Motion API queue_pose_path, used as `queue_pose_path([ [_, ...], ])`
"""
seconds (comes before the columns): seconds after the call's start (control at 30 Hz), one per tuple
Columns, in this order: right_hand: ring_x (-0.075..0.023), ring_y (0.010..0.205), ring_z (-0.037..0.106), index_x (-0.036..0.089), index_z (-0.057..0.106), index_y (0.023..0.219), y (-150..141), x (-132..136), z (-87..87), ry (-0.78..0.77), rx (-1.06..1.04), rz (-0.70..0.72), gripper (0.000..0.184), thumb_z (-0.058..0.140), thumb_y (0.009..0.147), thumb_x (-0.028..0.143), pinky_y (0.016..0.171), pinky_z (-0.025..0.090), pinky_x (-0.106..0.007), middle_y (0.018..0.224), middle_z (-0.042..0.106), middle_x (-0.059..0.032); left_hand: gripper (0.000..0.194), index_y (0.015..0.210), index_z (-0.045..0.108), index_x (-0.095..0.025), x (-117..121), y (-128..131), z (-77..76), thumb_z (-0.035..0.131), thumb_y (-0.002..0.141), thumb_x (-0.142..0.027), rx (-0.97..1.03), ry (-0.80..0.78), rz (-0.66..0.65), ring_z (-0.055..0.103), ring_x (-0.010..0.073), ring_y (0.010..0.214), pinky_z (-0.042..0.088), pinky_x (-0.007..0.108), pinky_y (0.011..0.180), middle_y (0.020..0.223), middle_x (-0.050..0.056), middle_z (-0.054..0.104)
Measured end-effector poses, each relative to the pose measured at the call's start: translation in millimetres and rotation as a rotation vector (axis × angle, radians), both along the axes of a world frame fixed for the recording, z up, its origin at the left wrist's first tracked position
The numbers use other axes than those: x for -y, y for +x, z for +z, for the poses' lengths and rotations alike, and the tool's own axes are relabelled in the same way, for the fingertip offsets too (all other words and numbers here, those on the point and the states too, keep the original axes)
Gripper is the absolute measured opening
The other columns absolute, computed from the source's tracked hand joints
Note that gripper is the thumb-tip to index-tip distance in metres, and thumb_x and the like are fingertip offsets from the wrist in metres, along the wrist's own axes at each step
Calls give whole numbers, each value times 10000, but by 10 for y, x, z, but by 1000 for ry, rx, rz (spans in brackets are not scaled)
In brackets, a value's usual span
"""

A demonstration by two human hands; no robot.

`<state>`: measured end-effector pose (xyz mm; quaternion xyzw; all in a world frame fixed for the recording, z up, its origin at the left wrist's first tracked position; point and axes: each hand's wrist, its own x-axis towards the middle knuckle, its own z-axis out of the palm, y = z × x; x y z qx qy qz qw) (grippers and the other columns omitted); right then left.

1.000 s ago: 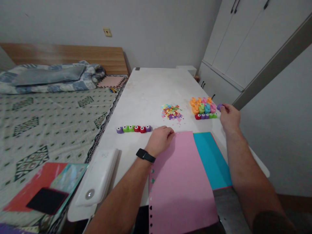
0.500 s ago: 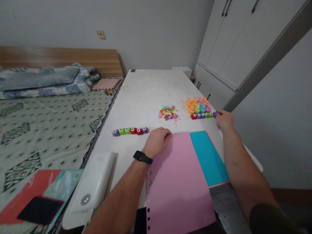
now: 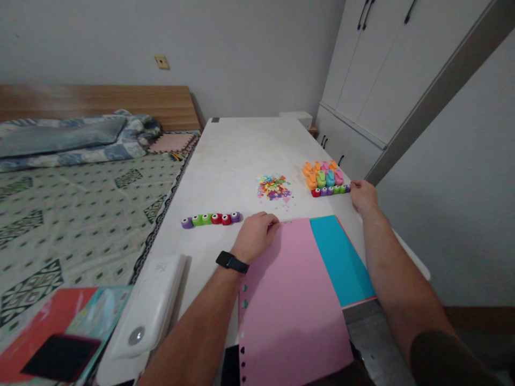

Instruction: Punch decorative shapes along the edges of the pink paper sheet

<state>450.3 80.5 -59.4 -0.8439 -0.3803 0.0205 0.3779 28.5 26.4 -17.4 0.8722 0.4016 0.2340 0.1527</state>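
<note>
My left hand (image 3: 256, 234), a dark watch on its wrist, pinches the top left corner of a pink paper sheet (image 3: 295, 300). Small shaped holes run down the sheet's left edge, and a few more show along its top. My right hand (image 3: 364, 197) is closed at the right end of a row of small craft punches (image 3: 330, 190), its fingertips on the purple punch (image 3: 348, 188) there; the fingers partly hide it. Blue paper (image 3: 341, 260) lies partly under the pink sheet. Another row of craft punches (image 3: 211, 219) stands left of my left hand.
Larger orange, pink, green and blue punches (image 3: 321, 179) stand behind the right row. A pile of colourful paper cutouts (image 3: 274, 187) lies mid-table. At left are a white device (image 3: 151, 305) and, on the bed, a dark phone (image 3: 60, 356) on coloured packets.
The whole view has shifted slightly. Both hands keep the same places, the left at the pink sheet's corner and the right at the purple punch.
</note>
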Motion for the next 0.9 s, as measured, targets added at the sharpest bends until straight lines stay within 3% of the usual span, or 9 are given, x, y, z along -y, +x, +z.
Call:
queue_pose_path([
  [0.37, -243, 974, 631, 160, 680, 1103, 99, -51, -1, 198, -112, -230, 375, 555, 751, 189, 926, 500, -411, 1051, 692, -98, 182, 935, 702, -199, 3, 2, 7, 539, 981, -264, 2, -5, -13, 633, 192, 857, 463, 316, 794, 902, 51, 695],
  [0.67, -235, 906, 621, 173, 646, 1041, -90, -30, 117, 309, -112, -266, 306, 557, 748, 187, 890, 499, -408, 974, 666, -69, 192, 925, 703, -191, 30, 15, 55, 539, 985, -272, -5, -7, -2, 631, 188, 854, 456, 306, 781, 913, 58, 706],
  [0.9, -223, 918, 607, 155, 592, 1151, -212, 12, 145, 284, -88, -220, 369, 571, 784, 190, 848, 480, -354, 1074, 670, -130, 195, 939, 714, -188, 43, 3, 63, 545, 982, -274, -6, -12, 15, 640, 194, 867, 469, 310, 795, 924, 66, 711],
])
